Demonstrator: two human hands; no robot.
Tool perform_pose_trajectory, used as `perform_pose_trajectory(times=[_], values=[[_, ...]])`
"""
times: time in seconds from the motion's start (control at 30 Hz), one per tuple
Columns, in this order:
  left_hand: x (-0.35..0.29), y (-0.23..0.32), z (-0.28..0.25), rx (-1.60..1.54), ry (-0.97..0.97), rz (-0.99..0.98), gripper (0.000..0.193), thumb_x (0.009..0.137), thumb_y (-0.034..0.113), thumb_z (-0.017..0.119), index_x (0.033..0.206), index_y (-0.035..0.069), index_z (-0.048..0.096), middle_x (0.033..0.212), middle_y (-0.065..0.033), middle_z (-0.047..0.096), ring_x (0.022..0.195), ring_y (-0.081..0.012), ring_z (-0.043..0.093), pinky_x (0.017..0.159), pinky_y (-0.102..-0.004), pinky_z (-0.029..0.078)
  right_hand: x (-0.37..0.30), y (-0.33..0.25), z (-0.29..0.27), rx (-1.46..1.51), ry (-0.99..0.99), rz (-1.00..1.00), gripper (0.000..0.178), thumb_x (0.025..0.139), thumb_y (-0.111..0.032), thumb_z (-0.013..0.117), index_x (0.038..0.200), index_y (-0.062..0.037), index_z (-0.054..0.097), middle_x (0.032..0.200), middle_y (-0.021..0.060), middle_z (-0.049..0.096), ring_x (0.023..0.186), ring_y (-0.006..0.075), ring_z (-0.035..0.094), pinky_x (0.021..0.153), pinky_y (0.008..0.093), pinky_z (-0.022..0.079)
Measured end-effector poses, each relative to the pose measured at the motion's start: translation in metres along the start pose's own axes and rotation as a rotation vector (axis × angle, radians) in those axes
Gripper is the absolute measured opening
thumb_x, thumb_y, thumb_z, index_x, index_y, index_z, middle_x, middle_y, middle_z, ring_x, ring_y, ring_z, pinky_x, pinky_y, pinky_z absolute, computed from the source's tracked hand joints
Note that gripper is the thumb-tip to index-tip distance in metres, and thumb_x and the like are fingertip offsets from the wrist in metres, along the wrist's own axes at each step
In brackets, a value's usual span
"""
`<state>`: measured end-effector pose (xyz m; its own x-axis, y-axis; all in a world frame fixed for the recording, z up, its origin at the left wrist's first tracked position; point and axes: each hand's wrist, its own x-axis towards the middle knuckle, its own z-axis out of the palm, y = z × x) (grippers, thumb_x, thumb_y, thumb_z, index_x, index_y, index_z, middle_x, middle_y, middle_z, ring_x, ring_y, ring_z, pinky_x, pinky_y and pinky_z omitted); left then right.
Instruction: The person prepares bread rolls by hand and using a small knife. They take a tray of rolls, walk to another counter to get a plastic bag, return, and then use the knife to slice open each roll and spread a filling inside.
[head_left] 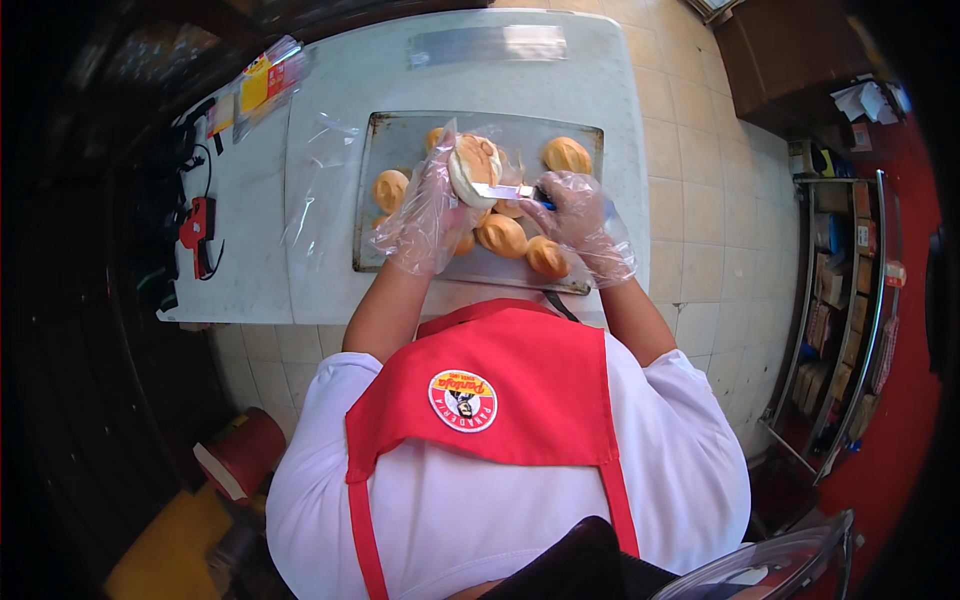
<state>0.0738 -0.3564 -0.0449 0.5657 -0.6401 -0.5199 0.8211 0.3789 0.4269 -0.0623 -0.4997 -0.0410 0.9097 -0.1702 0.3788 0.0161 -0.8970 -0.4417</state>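
Observation:
My left hand (430, 215), in a clear plastic glove, grips a bread roll (475, 160) that has a white, creamy layer around its edge. My gloved right hand (576, 212) is closed around the handle of a knife, whose blade (498, 191) lies against the roll's near side. Beneath both hands is a metal baking tray (385, 140) on the white table. More golden rolls rest on it: one at the far right (567, 155), one at the left (391, 188), and several along the near side (501, 236). My left hand partly hides some of them.
Clear plastic (328, 150) lies left of the tray, and a clear flat package (487, 46) beyond it. A red device (197, 228) with a black cord and yellow-red packaging (262, 85) sit along the table's left side. A metal shelf rack (850, 290) stands on the right.

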Motion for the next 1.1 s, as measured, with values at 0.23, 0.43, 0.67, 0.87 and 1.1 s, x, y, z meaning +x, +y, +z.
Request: perform_pose_trajectory(times=[0.23,0.43,0.67,0.87,1.1], values=[[-0.005,0.002,0.002,-0.035,-0.076,-0.026,0.035,0.094,0.038,0.053,0.104,0.005,0.056,0.096,-0.0088,0.061,0.090,-0.0207,0.061,0.082,-0.0373,0.053,0.010,-0.014,-0.007,-0.011,0.047,-0.033,0.038,0.076,-0.038,0.071,0.066,-0.0068,0.053,0.059,0.0132,0.055,0.056,0.0302,0.058,0.052,0.0402,0.045],[-0.005,0.000,0.003,-0.032,0.040,-0.006,0.037,0.091,0.040,0.057,0.103,0.006,0.057,0.098,-0.0112,0.062,0.090,-0.0240,0.063,0.079,-0.0416,0.055,-0.003,0.010,-0.006,0.009,0.026,0.107,0.035,0.078,-0.036,0.070,0.068,-0.0064,0.055,0.060,0.0127,0.056,0.057,0.0307,0.058,0.054,0.0416,0.046],[0.006,-0.003,-0.005,-0.021,0.022,-0.057,0.040,0.093,0.042,0.053,0.103,0.003,0.058,0.097,-0.0117,0.062,0.088,-0.0250,0.062,0.079,-0.0408,0.054,0.003,-0.003,0.000,0.070,0.006,0.043,0.032,0.077,-0.036,0.069,0.073,-0.0065,0.057,0.064,0.0124,0.056,0.061,0.0335,0.057,0.055,0.0416,0.044],[0.001,-0.002,0.000,-0.005,0.022,-0.063,0.041,0.092,0.041,0.055,0.106,0.002,0.056,0.099,-0.0122,0.061,0.090,-0.0245,0.062,0.081,-0.0404,0.054,-0.003,0.010,-0.001,0.040,0.003,0.065,0.035,0.077,-0.040,0.070,0.072,-0.0078,0.057,0.063,0.0110,0.057,0.062,0.0295,0.059,0.056,0.0398,0.046],[-0.002,-0.001,0.002,-0.046,-0.042,-0.092,0.043,0.091,0.037,0.058,0.111,0.000,0.053,0.105,-0.0127,0.059,0.095,-0.0240,0.061,0.085,-0.0410,0.053,0.002,0.002,0.001,0.069,-0.013,0.010,0.031,0.076,-0.036,0.071,0.074,-0.0076,0.057,0.067,0.0116,0.057,0.062,0.0324,0.057,0.055,0.0415,0.044]])
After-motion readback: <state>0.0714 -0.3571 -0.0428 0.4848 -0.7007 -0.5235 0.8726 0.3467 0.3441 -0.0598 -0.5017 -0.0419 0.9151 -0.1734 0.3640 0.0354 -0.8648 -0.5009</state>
